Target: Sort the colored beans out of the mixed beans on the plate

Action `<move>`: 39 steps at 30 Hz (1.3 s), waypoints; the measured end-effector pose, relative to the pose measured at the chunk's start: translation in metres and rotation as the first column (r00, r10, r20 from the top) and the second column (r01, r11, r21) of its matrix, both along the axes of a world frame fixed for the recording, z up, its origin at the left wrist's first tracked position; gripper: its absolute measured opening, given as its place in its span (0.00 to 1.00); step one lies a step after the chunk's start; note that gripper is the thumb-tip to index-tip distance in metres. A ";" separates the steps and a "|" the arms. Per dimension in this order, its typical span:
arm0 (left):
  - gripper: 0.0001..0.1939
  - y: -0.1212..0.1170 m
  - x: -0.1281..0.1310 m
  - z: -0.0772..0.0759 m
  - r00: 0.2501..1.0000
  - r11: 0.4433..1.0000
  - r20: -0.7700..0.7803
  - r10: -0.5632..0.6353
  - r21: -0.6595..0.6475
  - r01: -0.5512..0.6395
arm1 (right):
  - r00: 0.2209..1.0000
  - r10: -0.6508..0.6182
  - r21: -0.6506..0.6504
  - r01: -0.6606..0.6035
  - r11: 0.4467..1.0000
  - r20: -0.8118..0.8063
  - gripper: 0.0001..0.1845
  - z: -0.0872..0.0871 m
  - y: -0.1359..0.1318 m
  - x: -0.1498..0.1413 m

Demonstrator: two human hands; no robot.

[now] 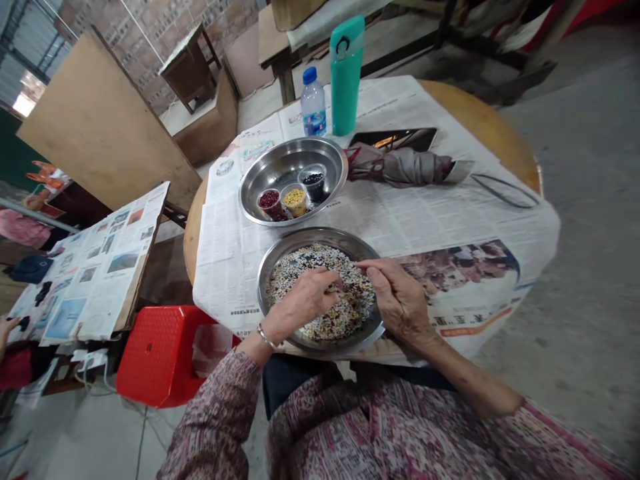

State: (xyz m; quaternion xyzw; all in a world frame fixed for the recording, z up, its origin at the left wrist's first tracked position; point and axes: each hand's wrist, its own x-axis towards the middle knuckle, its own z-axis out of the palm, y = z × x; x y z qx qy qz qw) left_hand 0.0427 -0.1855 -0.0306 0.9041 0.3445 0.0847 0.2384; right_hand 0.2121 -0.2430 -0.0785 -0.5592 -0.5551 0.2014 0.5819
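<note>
A metal basin in front of me holds mixed beans and grains, mostly white with yellow, dark red and black ones. My left hand is over the mix, fingers curled together at its surface; whatever they pinch is hidden. At the basin's right side, my right hand has its thumb and forefinger pressed together; anything between them is too small to tell. Behind stands a second metal basin with clear cups of red beans, yellow beans and black beans.
Newspaper covers the round table. Toward the back are a water bottle, a teal flask, a dark tablet-like slab and a folded umbrella. A red stool and another newspaper-covered table are at left, with a person's hand beyond.
</note>
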 end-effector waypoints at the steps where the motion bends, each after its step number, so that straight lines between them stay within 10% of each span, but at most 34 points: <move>1: 0.10 -0.007 -0.004 0.003 1.000 1.000 -0.010 -0.007 -0.015 0.006 | 1.000 -0.002 0.001 0.002 1.000 -0.001 0.16 0.000 0.000 0.000; 11: 0.23 -0.051 -0.021 0.027 0.974 0.982 -0.139 -0.182 -0.076 0.173 | 1.000 -0.015 0.071 0.014 0.997 0.021 0.13 -0.006 0.002 -0.001; 17: 0.22 -0.025 -0.006 0.007 0.944 0.951 -0.313 -0.098 0.250 0.182 | 1.000 -0.013 0.087 0.012 0.996 0.016 0.12 -0.006 0.002 -0.001; 29: 0.16 0.044 -0.027 0.010 0.944 0.969 -0.272 0.185 0.208 -0.130 | 1.000 -0.010 0.096 0.008 0.995 0.027 0.11 -0.006 0.002 0.000; 39: 0.14 -0.022 -0.064 0.017 0.928 0.981 -0.324 0.183 -0.002 -0.194 | 0.999 -0.016 0.100 0.012 0.995 0.043 0.10 -0.006 0.002 0.000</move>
